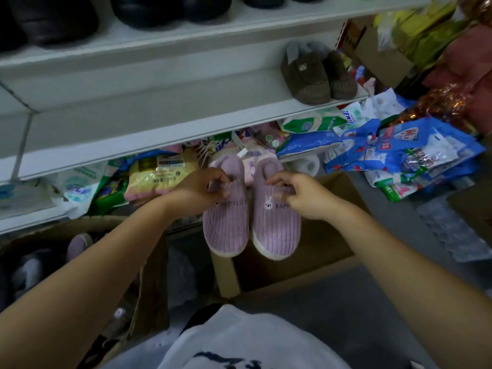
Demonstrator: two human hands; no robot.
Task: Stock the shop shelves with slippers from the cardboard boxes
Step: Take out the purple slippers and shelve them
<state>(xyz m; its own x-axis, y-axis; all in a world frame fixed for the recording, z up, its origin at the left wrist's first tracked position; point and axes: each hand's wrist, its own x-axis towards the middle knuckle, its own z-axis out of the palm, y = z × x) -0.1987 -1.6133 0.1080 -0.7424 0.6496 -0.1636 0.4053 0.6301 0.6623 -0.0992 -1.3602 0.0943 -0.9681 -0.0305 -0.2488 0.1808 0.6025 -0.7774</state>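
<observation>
I hold a pair of lilac corduroy slippers side by side, toes pointing toward me. My left hand pinches the opening of the left slipper. My right hand pinches the opening of the right slipper, which has a small rabbit patch. They hang over an open cardboard box. A second cardboard box at lower left holds more slippers, one lilac. A brown slipper pair stands at the right end of the white middle shelf.
Dark shoes line the top shelf. Below the middle shelf lies a pile of packaged goods. Blue and white packets are heaped at the right. Grey floor shows beside the boxes.
</observation>
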